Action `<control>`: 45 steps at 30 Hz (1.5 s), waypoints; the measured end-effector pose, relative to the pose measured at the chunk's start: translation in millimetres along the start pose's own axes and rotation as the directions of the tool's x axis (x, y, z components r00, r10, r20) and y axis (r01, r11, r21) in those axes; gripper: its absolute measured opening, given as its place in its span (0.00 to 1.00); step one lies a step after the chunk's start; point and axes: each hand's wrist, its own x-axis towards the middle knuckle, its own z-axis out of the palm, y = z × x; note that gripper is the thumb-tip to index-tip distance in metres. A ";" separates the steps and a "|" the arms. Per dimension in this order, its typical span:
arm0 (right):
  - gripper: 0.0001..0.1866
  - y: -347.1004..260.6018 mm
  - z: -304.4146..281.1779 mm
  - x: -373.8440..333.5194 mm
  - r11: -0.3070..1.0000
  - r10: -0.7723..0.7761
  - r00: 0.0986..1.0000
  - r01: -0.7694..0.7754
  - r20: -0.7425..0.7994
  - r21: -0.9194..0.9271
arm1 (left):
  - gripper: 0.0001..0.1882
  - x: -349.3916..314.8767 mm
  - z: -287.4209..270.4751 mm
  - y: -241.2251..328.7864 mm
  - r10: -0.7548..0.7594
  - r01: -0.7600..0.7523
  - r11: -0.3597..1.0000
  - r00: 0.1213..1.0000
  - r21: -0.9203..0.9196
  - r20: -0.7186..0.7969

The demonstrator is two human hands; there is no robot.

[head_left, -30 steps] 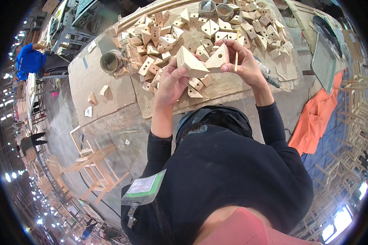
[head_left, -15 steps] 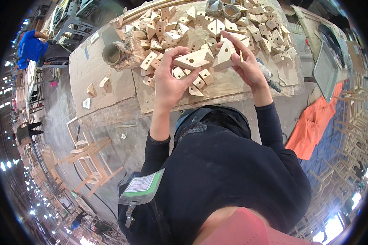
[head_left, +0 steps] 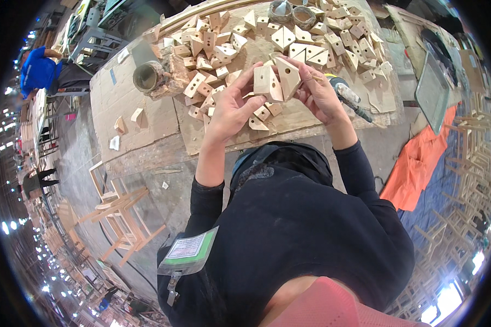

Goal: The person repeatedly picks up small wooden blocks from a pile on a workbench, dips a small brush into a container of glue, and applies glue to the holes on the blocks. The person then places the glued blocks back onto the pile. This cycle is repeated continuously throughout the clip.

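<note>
My left hand (head_left: 230,115) is closed on a pale wooden corner block (head_left: 263,82) with drilled holes, thumb below it and fingers behind. A second block (head_left: 287,78), wedge-shaped with a dark hole in its face, is gripped by my right hand (head_left: 321,98). The two blocks are held side by side above the table, close together or touching. A thin, pencil-like stick (head_left: 317,78) shows by my right fingers. Beyond and below my hands lie many similar drilled blocks (head_left: 223,53) in a loose heap. Several (head_left: 308,53) are set face to face behind the right hand.
A cardboard-covered worktable (head_left: 153,128) bears a grimy cup (head_left: 146,78) at left and two small pots (head_left: 304,17) at the far side. A power tool (head_left: 350,97) lies right of my right hand. Wooden chair frames (head_left: 123,212) stand on the floor; a person in blue (head_left: 40,68) is far left.
Both held blocks have been turned and brought together side by side; before, they were apart with their sloping faces showing. My right hand has moved lower and slightly left.
</note>
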 end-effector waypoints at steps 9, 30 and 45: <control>0.24 -17.6 19.6 -19.9 0.999 0.034 0.995 -0.031 -0.099 0.024 | 0.30 5.7 7.2 0.1 -0.084 0.083 0.995 0.996 0.052 0.027; 0.23 -44.2 -57.7 -66.3 0.922 0.118 0.979 -0.170 -0.165 -0.349 | 0.40 33.9 95.6 -7.3 0.177 -0.633 0.140 0.773 0.761 0.610; 0.37 16.1 -165.0 -42.7 -0.124 -0.467 0.882 0.012 0.069 -0.992 | 0.40 35.9 96.5 -183.7 0.032 -0.132 0.486 0.991 0.864 0.133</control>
